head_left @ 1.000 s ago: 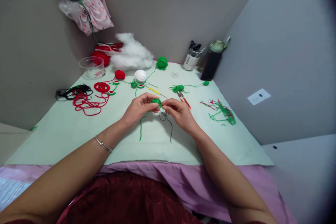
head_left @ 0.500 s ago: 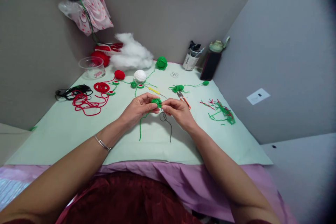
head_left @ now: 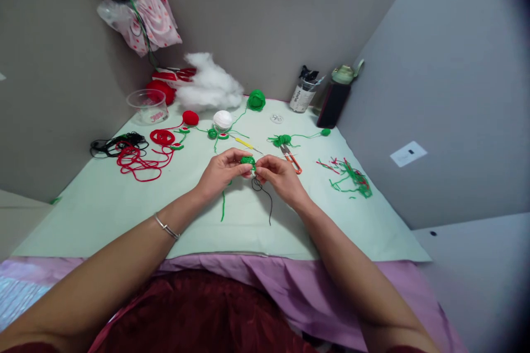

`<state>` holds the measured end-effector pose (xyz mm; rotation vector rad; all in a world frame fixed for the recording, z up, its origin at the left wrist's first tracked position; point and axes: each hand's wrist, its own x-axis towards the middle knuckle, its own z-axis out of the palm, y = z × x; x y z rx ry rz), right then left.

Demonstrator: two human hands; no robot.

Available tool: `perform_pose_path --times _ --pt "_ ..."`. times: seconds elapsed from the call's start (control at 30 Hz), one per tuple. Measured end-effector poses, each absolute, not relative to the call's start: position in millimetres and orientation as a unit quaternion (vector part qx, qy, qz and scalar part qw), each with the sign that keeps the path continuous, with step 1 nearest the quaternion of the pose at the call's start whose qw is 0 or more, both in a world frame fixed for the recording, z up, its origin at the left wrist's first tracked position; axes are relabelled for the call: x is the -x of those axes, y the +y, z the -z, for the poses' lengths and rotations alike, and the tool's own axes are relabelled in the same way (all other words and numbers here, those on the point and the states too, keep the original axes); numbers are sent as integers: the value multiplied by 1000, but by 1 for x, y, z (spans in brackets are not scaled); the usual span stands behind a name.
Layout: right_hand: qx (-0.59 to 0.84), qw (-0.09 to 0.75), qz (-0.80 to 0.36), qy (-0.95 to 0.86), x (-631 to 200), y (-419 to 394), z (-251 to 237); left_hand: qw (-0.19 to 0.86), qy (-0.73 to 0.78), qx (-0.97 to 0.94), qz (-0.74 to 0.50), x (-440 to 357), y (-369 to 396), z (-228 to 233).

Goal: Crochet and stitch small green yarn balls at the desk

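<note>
My left hand [head_left: 219, 172] and my right hand [head_left: 278, 175] meet over the middle of the pale green table [head_left: 103, 204]. Between their fingertips is a small green crocheted piece [head_left: 248, 161], pinched from both sides. A green yarn tail [head_left: 222, 207] hangs from it onto the table. A black thread [head_left: 265, 196] loops down below my right fingers. A silver bracelet [head_left: 166, 227] sits on my left wrist.
Red yarn [head_left: 134, 161] and black cord [head_left: 114, 144] lie at the left. Behind the hands are a clear cup [head_left: 148, 105], white stuffing [head_left: 209, 87], red, white and green yarn balls, a yellow crochet hook [head_left: 245, 144], orange snips [head_left: 292, 158]. Yarn scraps [head_left: 351, 177] lie right; bottles [head_left: 333, 100] at the back.
Both hands stay together on the green piece with only small finger shifts. The view has shifted slightly.
</note>
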<state>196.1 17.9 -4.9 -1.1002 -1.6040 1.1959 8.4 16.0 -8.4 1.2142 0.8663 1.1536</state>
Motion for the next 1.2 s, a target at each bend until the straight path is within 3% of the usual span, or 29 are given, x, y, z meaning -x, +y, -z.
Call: perform_pose_path --times 0.13,0.77,0.83,1.0,1.1,1.2 --pt "447 418 -460 -643 -198 17 -1 595 364 -520 -492 -9 15 8" --pt "378 437 -608 -545 -194 9 -11 604 363 -529 -472 -6 20 13" --pt "398 429 -558 -588 -197 11 -12 602 373 -529 -467 -6 19 14" --pt "425 432 -283 -743 -200 16 -10 594 389 -553 -436 -8 16 11" --pt "404 386 -212 -801 -197 12 -10 585 389 -558 -442 -11 14 8" --pt "397 415 -174 -800 -193 4 -23 568 389 -566 -453 -13 14 8"
